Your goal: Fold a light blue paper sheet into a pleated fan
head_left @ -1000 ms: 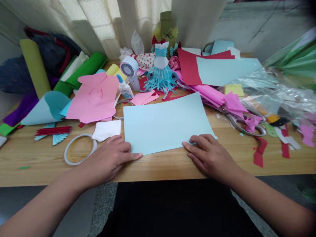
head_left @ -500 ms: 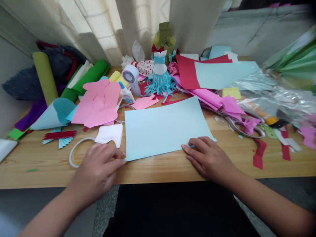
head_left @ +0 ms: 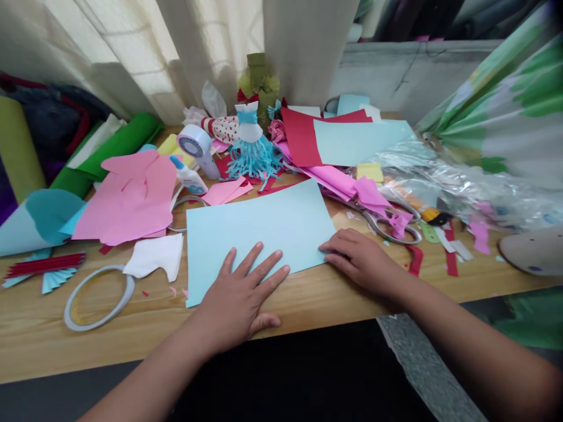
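A light blue sheet of paper (head_left: 259, 231) lies flat near the front edge of the wooden table (head_left: 308, 299). My left hand (head_left: 240, 296) rests on its near edge with fingers spread flat, open. My right hand (head_left: 363, 261) sits at the sheet's right near corner, fingers curled down onto the corner and the table; nothing shows in its grip.
Left of the sheet lie a white paper scrap (head_left: 153, 258), a tape ring (head_left: 97, 295) and pink paper (head_left: 129, 196). Behind are a glue bottle (head_left: 187, 173), a blue paper dress figure (head_left: 250, 143), red and blue sheets (head_left: 334, 138). Scissors (head_left: 387, 225) and clear plastic (head_left: 457, 181) lie right.
My left hand moved from the sheet's left corner onto the middle of its near edge and spread flat. The view swung to the right.
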`<state>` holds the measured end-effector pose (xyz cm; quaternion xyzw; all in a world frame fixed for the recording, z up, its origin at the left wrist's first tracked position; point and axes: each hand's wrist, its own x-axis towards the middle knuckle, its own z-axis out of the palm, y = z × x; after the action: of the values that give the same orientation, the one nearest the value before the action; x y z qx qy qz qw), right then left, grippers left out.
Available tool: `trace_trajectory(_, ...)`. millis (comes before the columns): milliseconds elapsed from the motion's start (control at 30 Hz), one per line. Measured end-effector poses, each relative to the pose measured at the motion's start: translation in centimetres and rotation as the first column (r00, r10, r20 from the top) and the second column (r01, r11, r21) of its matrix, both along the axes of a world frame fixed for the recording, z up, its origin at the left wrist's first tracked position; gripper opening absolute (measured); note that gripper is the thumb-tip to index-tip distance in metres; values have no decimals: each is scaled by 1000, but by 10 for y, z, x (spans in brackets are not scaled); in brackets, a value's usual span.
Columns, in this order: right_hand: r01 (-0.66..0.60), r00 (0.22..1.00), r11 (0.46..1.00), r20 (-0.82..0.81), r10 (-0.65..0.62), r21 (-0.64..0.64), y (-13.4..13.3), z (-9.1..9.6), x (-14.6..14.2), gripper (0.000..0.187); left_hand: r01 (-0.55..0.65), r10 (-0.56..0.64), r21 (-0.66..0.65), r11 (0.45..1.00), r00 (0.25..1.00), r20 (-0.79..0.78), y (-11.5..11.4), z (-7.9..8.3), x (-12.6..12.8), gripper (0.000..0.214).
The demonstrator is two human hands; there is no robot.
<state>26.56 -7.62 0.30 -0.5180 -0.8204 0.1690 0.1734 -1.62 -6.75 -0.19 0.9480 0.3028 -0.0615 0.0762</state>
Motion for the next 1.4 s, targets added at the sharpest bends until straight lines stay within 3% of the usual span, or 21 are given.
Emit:
trace_trajectory(133, -7, 993, 990, 119, 24, -143, 10, 8, 1, 21, -11, 11, 0, 1000, 1000, -5, -1, 1, 2, 75)
trace_trajectory(467, 18, 900, 991, 433, 42, -133, 18, 14, -16, 18, 2, -2, 8, 1000, 1000, -17, 0, -2, 1, 75)
trace_trajectory(767, 76, 913, 996, 405, -53, -40, 8, 12, -16, 20, -16, 18, -43, 999, 999, 43, 4, 13, 15, 68)
trace_trajectory(967, 190, 903, 982, 388, -182, 18, 1, 10, -27, 27, 28, -21, -46, 999, 990, 141, 8, 3, 16, 67)
trace_trajectory(1200, 375, 861, 924, 342, -377, 74, -5, 3, 9, 24, 28, -25, -19, 999, 986, 167, 9, -3, 9, 68)
trace_trajectory(1400, 401, 865, 913, 296, -406, 81, -9, 1, 21, 23, -20, 14, 49, 999, 994, 107, 2, -5, -6, 63)
